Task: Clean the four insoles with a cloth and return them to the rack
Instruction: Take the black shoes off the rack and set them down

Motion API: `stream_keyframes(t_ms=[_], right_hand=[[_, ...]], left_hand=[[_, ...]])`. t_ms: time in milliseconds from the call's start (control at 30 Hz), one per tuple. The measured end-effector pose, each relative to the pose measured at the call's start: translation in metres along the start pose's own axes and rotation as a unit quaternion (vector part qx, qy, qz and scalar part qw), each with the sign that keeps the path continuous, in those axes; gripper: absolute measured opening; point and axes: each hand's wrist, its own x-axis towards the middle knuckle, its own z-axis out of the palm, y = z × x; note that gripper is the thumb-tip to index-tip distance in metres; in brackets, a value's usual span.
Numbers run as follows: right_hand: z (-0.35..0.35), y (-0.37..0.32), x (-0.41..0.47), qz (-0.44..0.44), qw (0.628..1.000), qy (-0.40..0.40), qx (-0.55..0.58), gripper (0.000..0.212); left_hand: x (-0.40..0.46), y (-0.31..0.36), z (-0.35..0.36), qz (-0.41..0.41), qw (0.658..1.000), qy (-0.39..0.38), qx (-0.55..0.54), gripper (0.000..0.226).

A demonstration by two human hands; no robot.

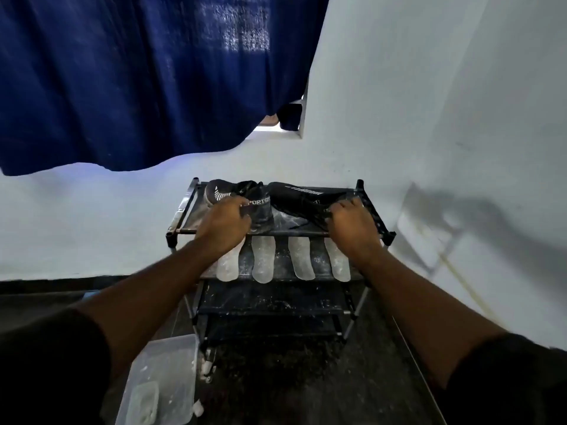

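Floor, nearest me: I see a clear plastic tray (159, 381) lying on the dark floor at lower left, dusted white, with a pale pad-like piece inside it that I cannot identify.
Rack: a black tiered shoe rack (377, 216) stands against the white wall, its lower shelves dark and dusty.
Insoles: four pale translucent insoles (264, 259) lie side by side on the second shelf, toes hanging over its front edge; the outer two are partly hidden under my wrists.
Left hand: my left hand (222, 225) reaches over the front bar of the top shelf, fingers curled on the heel of the left shoe (228, 191), gripping it.
Right hand: my right hand (352, 227) is curled over the collar end of the right shoe (302, 196), holding it near the rack's right side frame.
Shoes: both black shoes sit on the top shelf, close together, the right one lying tilted.
Cloth: I cannot make one out.
Beyond: a dark blue curtain (138, 81) hangs above the rack.
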Motion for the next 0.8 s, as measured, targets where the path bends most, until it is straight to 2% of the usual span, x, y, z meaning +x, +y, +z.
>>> stream_keyframes(t_ms=[133, 233, 333, 500, 700, 800], right_hand=[[0.020, 0.029, 0.038, 0.000, 1.000, -0.015, -0.015, 0.036], [0.033, 0.044, 0.057, -0.028, 0.999, -0.019, -0.023, 0.042], [0.040, 0.054, 0.070, -0.026, 0.998, -0.054, 0.030, 0.045], [0.050, 0.058, 0.083, -0.034, 0.991, -0.096, 0.086, 0.039], [0.042, 0.048, 0.082, -0.011, 0.995, -0.067, 0.078, 0.013], [0.029, 0.045, 0.071, -0.016, 0.995, -0.048, 0.083, 0.010]], left_hand=[[0.036, -0.005, 0.014, -0.002, 1.000, -0.022, -0.007, 0.057], [0.061, -0.009, 0.025, -0.012, 0.999, -0.026, -0.038, 0.054], [0.078, -0.018, 0.034, -0.012, 0.999, -0.047, -0.021, 0.041], [0.086, -0.026, 0.041, -0.003, 0.995, -0.100, -0.005, 0.056], [0.088, -0.026, 0.046, -0.007, 0.999, -0.048, -0.014, 0.025], [0.080, -0.021, 0.039, 0.000, 0.999, 0.002, 0.032, 0.024]])
